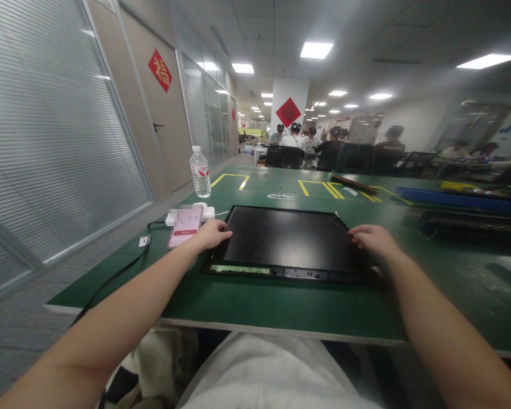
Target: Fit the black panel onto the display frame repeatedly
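Note:
A flat black display panel (289,241) lies on the green table (255,307) in front of me, with a strip of circuitry along its near edge. My left hand (210,234) rests on the panel's left edge, fingers curled over it. My right hand (372,238) grips the right edge. Both arms reach forward over the table's front edge.
A phone (184,225) with a pink screen lies left of the panel beside a white charger block (204,211) and a black cable (123,270). A water bottle (200,172) stands behind. Dark panels (468,224) and a blue strip (455,199) lie at right. Several seated people work further back.

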Demonstrator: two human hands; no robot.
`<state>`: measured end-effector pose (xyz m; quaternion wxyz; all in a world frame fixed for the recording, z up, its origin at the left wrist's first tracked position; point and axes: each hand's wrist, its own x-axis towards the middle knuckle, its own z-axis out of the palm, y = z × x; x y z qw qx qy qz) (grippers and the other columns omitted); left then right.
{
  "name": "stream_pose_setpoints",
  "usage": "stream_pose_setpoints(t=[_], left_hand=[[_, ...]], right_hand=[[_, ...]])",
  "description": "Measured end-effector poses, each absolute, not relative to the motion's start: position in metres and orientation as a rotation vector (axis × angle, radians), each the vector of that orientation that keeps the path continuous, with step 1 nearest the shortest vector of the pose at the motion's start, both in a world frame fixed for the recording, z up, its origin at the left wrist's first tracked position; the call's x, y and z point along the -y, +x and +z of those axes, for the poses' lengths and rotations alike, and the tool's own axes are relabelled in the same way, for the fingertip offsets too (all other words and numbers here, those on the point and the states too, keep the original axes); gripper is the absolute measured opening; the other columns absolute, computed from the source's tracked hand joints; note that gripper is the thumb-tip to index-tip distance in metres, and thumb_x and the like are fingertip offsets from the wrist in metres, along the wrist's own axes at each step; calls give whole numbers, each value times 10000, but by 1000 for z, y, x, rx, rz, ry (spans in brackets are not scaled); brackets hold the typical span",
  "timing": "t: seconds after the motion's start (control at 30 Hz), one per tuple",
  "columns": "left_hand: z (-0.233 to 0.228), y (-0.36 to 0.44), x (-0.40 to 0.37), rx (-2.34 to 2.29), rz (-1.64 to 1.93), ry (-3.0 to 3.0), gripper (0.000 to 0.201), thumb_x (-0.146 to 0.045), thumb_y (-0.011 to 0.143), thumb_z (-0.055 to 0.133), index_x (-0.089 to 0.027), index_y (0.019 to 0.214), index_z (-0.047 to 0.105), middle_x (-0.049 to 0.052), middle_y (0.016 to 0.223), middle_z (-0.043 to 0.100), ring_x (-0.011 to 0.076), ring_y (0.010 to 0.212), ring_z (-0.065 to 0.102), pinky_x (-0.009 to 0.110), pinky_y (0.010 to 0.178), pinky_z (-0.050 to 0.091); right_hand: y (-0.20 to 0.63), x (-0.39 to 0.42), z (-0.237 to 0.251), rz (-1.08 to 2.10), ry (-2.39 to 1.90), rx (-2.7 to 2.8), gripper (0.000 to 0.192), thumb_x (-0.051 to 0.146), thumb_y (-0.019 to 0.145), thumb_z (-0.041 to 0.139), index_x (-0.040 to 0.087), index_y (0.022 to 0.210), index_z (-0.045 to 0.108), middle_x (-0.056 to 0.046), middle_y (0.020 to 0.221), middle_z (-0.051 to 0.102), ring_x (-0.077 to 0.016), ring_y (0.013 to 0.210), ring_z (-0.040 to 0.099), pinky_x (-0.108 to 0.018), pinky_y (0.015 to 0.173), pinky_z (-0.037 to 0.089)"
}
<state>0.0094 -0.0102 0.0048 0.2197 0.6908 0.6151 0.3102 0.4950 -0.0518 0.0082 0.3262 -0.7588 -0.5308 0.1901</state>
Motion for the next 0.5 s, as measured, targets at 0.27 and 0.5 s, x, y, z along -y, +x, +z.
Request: stream_pose_setpoints(t=[0.27,0.5], left_hand=[[8,10,10,-1677,907,1975,142,-335,564,781,-224,568,693,55,648,685,282,752,661,322,697,494],[8,9,9,-1669,880,2058,114,-322,597,769,-225,597,709,82,752,718,291,767,661,345,743,498]], right_hand=[[495,53,8,491,-1981,1396,318,139,683,585,178,934,777,-52,777,748,-141,590,625,-237,605,482],[496,52,7,500,-1981,1386,339,138,689,566,174,950,779,-52,791,747,-137,588,618,-242,605,480]])
